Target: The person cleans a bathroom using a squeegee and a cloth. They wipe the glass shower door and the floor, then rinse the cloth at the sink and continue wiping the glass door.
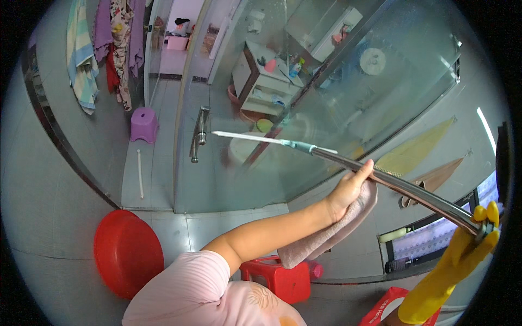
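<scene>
A long-handled squeegee reaches across the view. Its metal pole (402, 186) runs down to the right, and its thin white blade (247, 136) with a pale teal head (298, 145) is at the glass panel (228, 185); whether the blade touches is unclear. Bare, my left hand (348, 193) is closed around the pole's middle. A pinkish-grey towel (315, 247) hangs from that same hand. At the far right my right hand (476, 233), in a yellow rubber glove, grips the pole's lower end.
A metal door handle (202, 127) sticks out left of the blade. A red basin (128, 254), a red stool (283, 281) and a red-and-white bag (386, 309) stand low down. A purple stool (143, 125) and hanging towels (81, 60) are farther off.
</scene>
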Demonstrator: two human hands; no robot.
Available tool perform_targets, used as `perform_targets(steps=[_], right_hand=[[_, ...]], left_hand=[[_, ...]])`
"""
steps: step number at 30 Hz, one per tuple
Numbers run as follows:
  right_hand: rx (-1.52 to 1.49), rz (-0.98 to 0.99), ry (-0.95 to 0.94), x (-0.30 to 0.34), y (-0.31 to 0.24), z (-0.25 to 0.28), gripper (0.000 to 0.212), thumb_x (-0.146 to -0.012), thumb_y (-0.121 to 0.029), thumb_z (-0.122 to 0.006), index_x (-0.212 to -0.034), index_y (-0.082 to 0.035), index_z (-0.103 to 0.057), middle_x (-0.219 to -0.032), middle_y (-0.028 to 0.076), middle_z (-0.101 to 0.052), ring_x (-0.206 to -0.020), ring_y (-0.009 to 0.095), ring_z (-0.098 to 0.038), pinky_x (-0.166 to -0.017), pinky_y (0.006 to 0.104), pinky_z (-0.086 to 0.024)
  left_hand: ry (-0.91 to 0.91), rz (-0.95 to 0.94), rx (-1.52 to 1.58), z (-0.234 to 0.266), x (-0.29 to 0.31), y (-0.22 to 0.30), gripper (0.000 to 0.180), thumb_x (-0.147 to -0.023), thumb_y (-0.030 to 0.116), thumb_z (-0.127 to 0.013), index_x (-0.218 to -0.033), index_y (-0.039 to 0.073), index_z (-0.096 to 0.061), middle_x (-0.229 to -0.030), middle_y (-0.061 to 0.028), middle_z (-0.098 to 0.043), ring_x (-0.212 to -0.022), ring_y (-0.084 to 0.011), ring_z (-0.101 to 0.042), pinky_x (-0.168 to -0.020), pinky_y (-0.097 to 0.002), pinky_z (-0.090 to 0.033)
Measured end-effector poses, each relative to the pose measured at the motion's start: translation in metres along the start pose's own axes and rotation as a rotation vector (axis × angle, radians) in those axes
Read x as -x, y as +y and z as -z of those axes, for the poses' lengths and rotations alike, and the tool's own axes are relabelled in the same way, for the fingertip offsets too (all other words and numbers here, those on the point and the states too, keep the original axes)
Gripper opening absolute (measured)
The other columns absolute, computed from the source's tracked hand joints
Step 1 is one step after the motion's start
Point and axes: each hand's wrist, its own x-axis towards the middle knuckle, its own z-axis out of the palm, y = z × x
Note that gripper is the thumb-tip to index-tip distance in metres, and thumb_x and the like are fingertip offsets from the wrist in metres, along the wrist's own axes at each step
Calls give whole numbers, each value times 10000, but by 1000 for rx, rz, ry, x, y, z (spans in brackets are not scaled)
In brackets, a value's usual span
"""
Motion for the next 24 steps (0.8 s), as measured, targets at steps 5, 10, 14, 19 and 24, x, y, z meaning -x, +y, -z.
perform_targets(steps=[5, 10, 14, 19, 24], right_hand=[[-2, 23, 138, 18, 60, -18, 538, -852, -395, -542, -1197, 3, -436, -1026, 162, -581, -709, 119, -566, -594, 207, -444], [181, -116, 225, 32, 120, -86, 587, -712, -470, -683, -1063, -27, -521, -828, 161, -623, -351, 110, -450, -310, 191, -345], [90, -370, 104, 65, 168, -121, 520, -762, -421, -653, -1079, -34, -510, -866, 151, -623, -418, 114, -517, -325, 197, -349], [-51, -716, 153, 125, 245, -180, 403, -818, -290, -620, -1109, -40, -496, -956, 133, -608, -547, 157, -590, -422, 223, -434], [-77, -888, -66, 175, 264, -204, 287, -847, -116, -558, -1114, -34, -491, -1023, 121, -594, -617, 158, -603, -541, 244, -472]], left_hand=[[131, -39, 14, 36, -4, -9, 374, -895, 374, -465, -870, 37, -625, -892, -52, -612, -860, -116, -532, -835, -233, -387], [348, 1, 289, 105, 11, -7, 255, -857, 311, -538, -847, 57, -553, -841, -63, -625, -801, -146, -571, -772, -246, -437], [537, 65, 261, 186, 37, -25, 205, -834, 292, -565, -853, 91, -527, -823, -46, -618, -774, -154, -566, -730, -264, -450], [837, 61, 98, 315, 98, -31, 203, -820, 300, -564, -868, 105, -535, -789, -41, -612, -710, -166, -567, -683, -312, -463], [1028, 155, 249, 369, 139, -37, 226, -838, 307, -533, -846, 81, -520, -771, -61, -583, -727, -181, -562, -700, -303, -468]])
